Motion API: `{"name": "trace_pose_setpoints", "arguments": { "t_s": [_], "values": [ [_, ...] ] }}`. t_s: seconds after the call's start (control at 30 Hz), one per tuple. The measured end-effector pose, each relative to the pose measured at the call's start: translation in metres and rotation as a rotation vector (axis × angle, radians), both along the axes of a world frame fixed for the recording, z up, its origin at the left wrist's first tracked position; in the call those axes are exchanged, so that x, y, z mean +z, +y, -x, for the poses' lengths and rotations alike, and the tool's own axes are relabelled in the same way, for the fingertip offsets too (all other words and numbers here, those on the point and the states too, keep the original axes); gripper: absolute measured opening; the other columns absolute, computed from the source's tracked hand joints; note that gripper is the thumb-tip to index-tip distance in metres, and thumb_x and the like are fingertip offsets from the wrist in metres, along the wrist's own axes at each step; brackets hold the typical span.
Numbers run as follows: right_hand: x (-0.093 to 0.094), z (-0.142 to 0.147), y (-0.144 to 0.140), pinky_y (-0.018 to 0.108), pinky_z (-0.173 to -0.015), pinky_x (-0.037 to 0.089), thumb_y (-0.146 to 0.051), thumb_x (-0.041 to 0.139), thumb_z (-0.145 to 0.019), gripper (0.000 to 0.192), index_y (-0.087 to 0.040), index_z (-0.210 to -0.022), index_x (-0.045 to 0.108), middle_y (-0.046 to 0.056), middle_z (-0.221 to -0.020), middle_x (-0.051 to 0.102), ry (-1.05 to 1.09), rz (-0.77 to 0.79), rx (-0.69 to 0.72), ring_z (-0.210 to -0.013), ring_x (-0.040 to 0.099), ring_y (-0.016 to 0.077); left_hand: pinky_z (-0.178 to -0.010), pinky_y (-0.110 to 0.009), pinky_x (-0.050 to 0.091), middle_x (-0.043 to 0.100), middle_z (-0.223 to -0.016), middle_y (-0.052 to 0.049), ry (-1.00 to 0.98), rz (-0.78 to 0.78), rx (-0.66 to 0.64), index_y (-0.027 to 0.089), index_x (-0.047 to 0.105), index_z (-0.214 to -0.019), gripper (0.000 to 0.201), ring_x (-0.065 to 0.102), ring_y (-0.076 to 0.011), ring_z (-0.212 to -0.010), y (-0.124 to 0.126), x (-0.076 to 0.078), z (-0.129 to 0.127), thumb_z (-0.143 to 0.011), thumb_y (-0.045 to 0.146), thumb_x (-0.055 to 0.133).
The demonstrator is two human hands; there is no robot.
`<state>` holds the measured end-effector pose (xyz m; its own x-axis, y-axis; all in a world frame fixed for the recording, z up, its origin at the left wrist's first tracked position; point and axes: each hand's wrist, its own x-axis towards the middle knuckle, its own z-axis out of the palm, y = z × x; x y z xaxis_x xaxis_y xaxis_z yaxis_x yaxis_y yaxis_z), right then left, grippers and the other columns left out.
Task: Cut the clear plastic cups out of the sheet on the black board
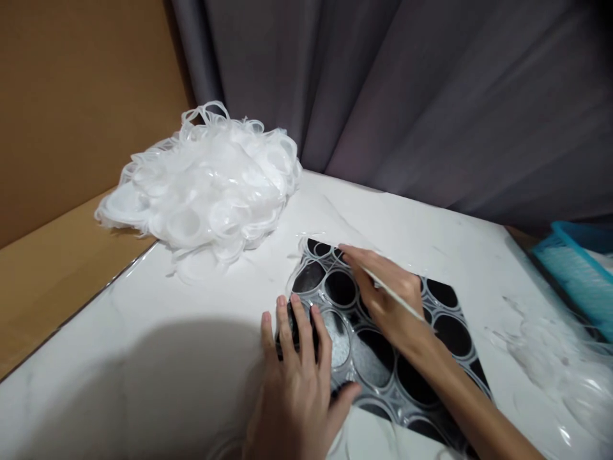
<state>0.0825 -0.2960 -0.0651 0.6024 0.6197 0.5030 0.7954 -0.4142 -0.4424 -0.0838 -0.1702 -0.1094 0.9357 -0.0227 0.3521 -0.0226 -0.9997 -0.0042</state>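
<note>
A clear plastic sheet of round moulded cups (pixel 378 338) lies on a black mat on the white marble table (pixel 143 358). My left hand (pixel 297 383) presses flat on the sheet's near left corner, fingers spread. My right hand (pixel 383 294) rests on the sheet's middle and holds a thin white stick (pixel 397 295), its tip near the sheet's far edge.
A large heap of clear plastic rings and cups (pixel 205 185) sits at the table's far left. More clear plastic pieces (pixel 560 358) lie at the right. A blue basket (pixel 579 268) stands at the right edge. Grey curtain behind, brown cardboard at left.
</note>
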Motion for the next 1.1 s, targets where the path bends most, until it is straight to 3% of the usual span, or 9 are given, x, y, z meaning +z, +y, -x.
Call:
{"name": "trace_pose_setpoints", "arguments": {
  "t_s": [0.2,0.3,0.37,0.53,0.67,0.73,0.87,0.97,1.1],
  "values": [
    [0.024,-0.035,-0.017,0.038,-0.085,0.058,-0.026,0.059,-0.105,0.025,-0.020,-0.122,0.076,0.007,-0.124,0.075,-0.196,-0.104,-0.367,-0.104,0.074,0.0239,-0.110,-0.073,0.039,0.030,-0.156,-0.042,-0.031,0.007,0.007,-0.004,0.042,-0.153,0.099,0.035,-0.0579,-0.145,0.000,-0.008,0.000,-0.099,0.078,0.033],
    [0.037,-0.050,-0.037,0.037,-0.076,0.053,-0.034,0.059,-0.105,0.028,-0.020,-0.121,0.078,0.007,-0.119,0.077,-0.305,-0.044,-0.552,-0.089,0.073,0.0228,-0.108,-0.072,0.041,0.031,-0.156,-0.042,-0.027,-0.021,0.004,-0.004,0.043,-0.152,0.095,0.036,-0.0579,-0.144,0.004,-0.008,0.000,-0.098,0.074,0.043],
    [0.046,-0.050,-0.051,0.036,-0.070,0.051,-0.040,0.061,-0.104,0.030,-0.022,-0.119,0.079,0.006,-0.114,0.078,-0.245,-0.033,-0.605,-0.075,0.067,0.0197,-0.104,-0.070,0.047,0.036,-0.153,-0.042,-0.038,-0.068,-0.022,-0.004,0.046,-0.150,0.092,0.041,-0.0579,-0.140,0.008,-0.005,0.000,-0.095,0.069,0.054],
    [0.054,-0.009,-0.077,0.033,-0.070,0.052,-0.049,0.072,-0.094,0.029,-0.025,-0.108,0.082,0.006,-0.108,0.078,0.272,-0.074,-0.403,-0.088,0.069,0.0216,-0.087,-0.061,0.059,0.058,-0.128,-0.034,-0.095,-0.121,-0.088,-0.002,0.063,-0.133,0.078,0.056,-0.0547,-0.125,0.020,0.005,-0.006,-0.092,0.064,0.061],
    [0.032,0.031,-0.092,0.025,-0.052,0.037,-0.053,0.072,-0.093,0.035,-0.025,-0.113,0.080,0.003,-0.069,0.067,0.716,-0.170,-0.321,-0.056,0.048,0.0111,-0.072,-0.053,0.062,0.062,-0.115,-0.027,-0.153,-0.097,-0.114,0.005,0.068,-0.123,0.056,0.061,-0.0494,-0.115,0.028,0.009,-0.007,-0.097,0.053,0.057],
    [0.019,0.042,-0.096,0.023,-0.050,0.033,-0.053,0.073,-0.093,0.036,-0.023,-0.113,0.079,0.003,-0.069,0.067,0.875,-0.257,-0.257,-0.055,0.045,0.0094,-0.064,-0.050,0.060,0.063,-0.111,-0.024,-0.189,-0.066,-0.105,0.007,0.069,-0.116,0.040,0.064,-0.0445,-0.103,0.031,0.013,-0.008,-0.098,0.041,0.058],
    [0.009,0.053,-0.095,0.021,-0.054,0.036,-0.048,0.077,-0.091,0.033,-0.022,-0.113,0.076,0.012,-0.103,0.078,1.090,-0.336,-0.130,-0.074,0.059,0.0139,-0.084,-0.057,0.056,0.063,-0.119,-0.024,-0.262,0.025,-0.186,0.005,0.066,-0.119,0.039,0.061,-0.0410,-0.109,0.034,0.026,-0.019,-0.099,0.039,0.062],
    [0.013,0.057,-0.089,0.020,-0.053,0.035,-0.047,0.077,-0.091,0.032,-0.022,-0.111,0.077,0.012,-0.099,0.078,1.175,-0.368,-0.060,-0.066,0.053,0.0108,-0.097,-0.055,0.051,0.061,-0.128,-0.021,-0.239,0.134,-0.261,0.005,0.062,-0.128,0.051,0.057,-0.0374,-0.118,0.031,0.036,-0.030,-0.100,0.048,0.062],
    [0.016,0.064,-0.086,0.021,-0.050,0.028,-0.046,0.078,-0.091,0.029,-0.021,-0.106,0.081,0.012,-0.094,0.078,1.240,-0.425,-0.031,-0.057,0.042,0.0071,-0.103,-0.051,0.048,0.059,-0.134,-0.015,-0.217,0.264,-0.338,0.011,0.055,-0.141,0.047,0.053,-0.0322,-0.125,0.026,0.041,-0.037,-0.101,0.034,0.063]
  ]
}}
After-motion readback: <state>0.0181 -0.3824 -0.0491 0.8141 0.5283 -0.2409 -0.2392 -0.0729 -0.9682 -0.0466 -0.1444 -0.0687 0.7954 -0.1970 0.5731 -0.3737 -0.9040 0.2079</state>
